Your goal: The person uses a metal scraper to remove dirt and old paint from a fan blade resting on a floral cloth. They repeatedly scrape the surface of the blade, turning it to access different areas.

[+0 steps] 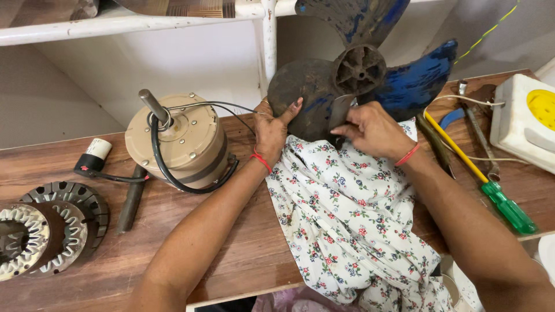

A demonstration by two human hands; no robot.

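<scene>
A dirty blue fan blade (352,75) with a dark hub stands upright at the back of the wooden table (231,231). My left hand (272,130) grips the left edge of its lower dusty blade. My right hand (373,130) presses a small flat grey piece, perhaps a scraper (340,112), against that blade's surface. A white floral cloth (347,219) lies spread under the blade and beneath my right forearm, hanging over the table's front edge.
A beige fan motor (185,141) with shaft and black cable stands left of my left hand. Stator rings (46,228) and a dark rod (132,199) lie far left. A green-handled screwdriver (491,190), other tools and a white box (523,124) sit right.
</scene>
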